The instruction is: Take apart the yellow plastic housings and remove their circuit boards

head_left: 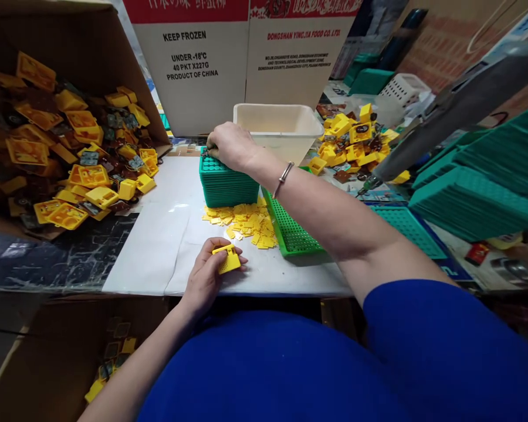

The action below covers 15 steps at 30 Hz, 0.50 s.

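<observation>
Table (152,240): smooth, white-covered.
White carton (202,102): boxy, printed card.
Bin (286,147): one, cream plastic.
Stack (229,190): ribbed green trays, too tight to count.
Right hand (234,143): atop stack, fingertips drawn narrow; cannot tell on what.
Left hand (205,272): holding one boxy yellow case (230,262), near table's front.
Chips (253,225): flat, yellow, uncountable.

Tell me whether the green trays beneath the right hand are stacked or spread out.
Stacked: the green trays sit one atop another, their edges showing as close layers below the right hand.
</observation>
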Each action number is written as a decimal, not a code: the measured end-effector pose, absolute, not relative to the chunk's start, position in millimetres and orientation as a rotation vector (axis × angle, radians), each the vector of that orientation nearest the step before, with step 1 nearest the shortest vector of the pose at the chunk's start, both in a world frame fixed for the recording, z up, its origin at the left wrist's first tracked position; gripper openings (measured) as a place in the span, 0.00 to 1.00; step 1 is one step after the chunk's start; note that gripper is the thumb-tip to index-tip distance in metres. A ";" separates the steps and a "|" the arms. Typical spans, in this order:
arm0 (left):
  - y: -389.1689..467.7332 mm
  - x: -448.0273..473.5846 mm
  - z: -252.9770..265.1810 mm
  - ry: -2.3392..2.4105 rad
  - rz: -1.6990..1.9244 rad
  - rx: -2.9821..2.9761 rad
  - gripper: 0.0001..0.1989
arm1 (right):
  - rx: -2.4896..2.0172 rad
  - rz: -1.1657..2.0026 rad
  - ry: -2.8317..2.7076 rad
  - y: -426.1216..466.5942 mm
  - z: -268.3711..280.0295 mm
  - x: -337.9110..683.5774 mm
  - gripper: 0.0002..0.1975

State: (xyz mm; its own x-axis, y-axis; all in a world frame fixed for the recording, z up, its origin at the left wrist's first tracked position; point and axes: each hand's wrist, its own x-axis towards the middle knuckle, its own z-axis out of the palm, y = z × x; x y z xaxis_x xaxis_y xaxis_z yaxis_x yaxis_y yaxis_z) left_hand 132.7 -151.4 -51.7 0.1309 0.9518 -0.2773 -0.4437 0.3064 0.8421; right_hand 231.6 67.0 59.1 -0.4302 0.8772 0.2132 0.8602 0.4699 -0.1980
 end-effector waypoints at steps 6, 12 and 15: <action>-152.7 133.6 -51.1 0.936 1.187 0.702 0.13 | -1.314 0.158 -2.324 42.9 63.3 237.0 0.07; -156.8 136.2 -52.6 0.895 1.295 0.696 0.20 | -0.911 0.922 -2.192 -59.6 23.2 271.0 0.05; -159.5 137.1 -54.4 0.906 1.298 0.785 0.20 | -0.918 1.023 -2.204 -90.0 -7.8 281.1 0.04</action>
State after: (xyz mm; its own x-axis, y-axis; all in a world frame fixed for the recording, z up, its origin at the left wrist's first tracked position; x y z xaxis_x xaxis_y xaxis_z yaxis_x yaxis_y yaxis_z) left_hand 137.1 -159.5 -54.4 0.0411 0.9928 -0.1126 -0.4485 0.1190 0.8858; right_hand 281.1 -90.0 -7.8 -0.6240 0.7602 0.1810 0.3524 0.4805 -0.8031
